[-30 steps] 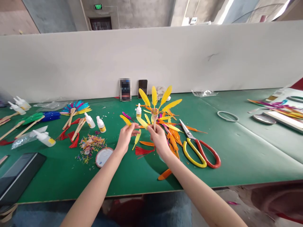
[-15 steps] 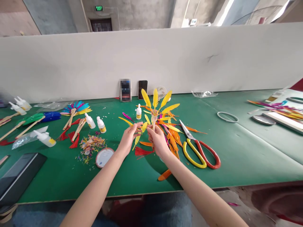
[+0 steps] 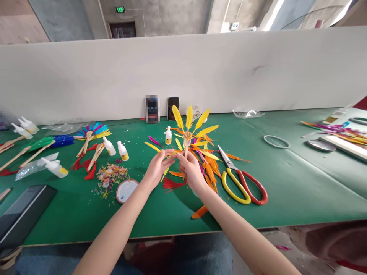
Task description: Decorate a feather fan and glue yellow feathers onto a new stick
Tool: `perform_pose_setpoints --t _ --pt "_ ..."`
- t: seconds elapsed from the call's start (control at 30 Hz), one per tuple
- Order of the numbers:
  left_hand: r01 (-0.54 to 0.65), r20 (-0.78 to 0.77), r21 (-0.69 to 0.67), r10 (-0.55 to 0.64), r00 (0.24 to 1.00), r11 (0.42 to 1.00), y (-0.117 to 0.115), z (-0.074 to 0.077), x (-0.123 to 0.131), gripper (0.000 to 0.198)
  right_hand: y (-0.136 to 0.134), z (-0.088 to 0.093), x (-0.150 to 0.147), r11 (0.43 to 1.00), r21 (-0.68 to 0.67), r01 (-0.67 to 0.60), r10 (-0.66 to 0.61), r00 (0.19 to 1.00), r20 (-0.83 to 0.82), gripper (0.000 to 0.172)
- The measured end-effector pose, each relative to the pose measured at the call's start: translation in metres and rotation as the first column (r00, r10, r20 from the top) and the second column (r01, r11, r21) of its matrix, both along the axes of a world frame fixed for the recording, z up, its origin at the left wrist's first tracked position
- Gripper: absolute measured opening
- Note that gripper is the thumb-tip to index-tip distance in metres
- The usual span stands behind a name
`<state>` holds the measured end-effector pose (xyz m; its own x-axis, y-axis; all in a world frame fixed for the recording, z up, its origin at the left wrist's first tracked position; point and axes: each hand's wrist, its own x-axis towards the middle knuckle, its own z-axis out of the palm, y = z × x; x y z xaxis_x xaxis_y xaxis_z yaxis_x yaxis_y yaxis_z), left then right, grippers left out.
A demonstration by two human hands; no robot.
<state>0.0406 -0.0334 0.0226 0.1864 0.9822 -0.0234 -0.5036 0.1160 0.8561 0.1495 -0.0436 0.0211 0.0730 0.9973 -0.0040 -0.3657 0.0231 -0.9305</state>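
Observation:
My right hand [image 3: 191, 170] is closed round the wooden handle [image 3: 186, 151] of a small fan. Several yellow feathers [image 3: 189, 117] spread upward from its top, and a red tassel [image 3: 172, 183] hangs at its lower end. My left hand [image 3: 157, 167] is beside it, with thumb and fingers pinched close to the right fingertips. A small yellow feather seems held there, mostly hidden by the fingers. Beneath and behind the hands lie loose orange feathers [image 3: 211, 168] and yellow ones. A white glue bottle [image 3: 168, 136] stands just behind.
Large scissors [image 3: 235, 176] with yellow and red handles lie to the right. On the left are glue bottles [image 3: 122, 151], a pile of colourful bits [image 3: 111, 175], a round lid [image 3: 126, 191] and feather fans [image 3: 88, 134]. A grey ring [image 3: 276, 141] rests farther right.
My left fingers have come closer to my right fingertips, and the small yellow feather between them is now mostly covered. The fan stays in my right hand, barely moved.

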Motion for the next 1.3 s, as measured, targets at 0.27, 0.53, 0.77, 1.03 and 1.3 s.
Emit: perform_pose_setpoints --t 0.27,0.53,0.77,1.03,1.3 --pt "-0.046 -0.069 -0.023 0.045 0.997 0.999 0.003 -0.006 -0.001 0.025 -0.001 0.005 0.003 0.995 0.067 0.075 -0.075 0.997 0.002 0.016" --pt "0.071 -0.087 0.004 -0.070 0.994 0.997 0.003 -0.006 -0.004 0.035 -0.001 0.006 0.006 0.994 0.063 0.085 -0.088 0.995 0.050 0.017" --pt "0.142 -0.093 0.073 -0.135 0.987 0.987 -0.001 -0.005 0.001 0.033 -0.001 0.002 -0.001 0.997 0.068 -0.047 0.036 0.988 0.153 0.018" --pt "0.134 -0.281 0.061 -0.112 0.953 0.989 -0.003 -0.008 0.001 0.055 0.002 -0.001 0.001 0.994 0.103 0.022 -0.039 0.986 0.165 0.017" --pt "-0.002 -0.622 0.202 0.129 0.772 0.979 -0.003 -0.006 0.001 0.038 0.002 -0.002 0.002 0.994 0.105 0.021 -0.035 0.991 0.132 0.019"
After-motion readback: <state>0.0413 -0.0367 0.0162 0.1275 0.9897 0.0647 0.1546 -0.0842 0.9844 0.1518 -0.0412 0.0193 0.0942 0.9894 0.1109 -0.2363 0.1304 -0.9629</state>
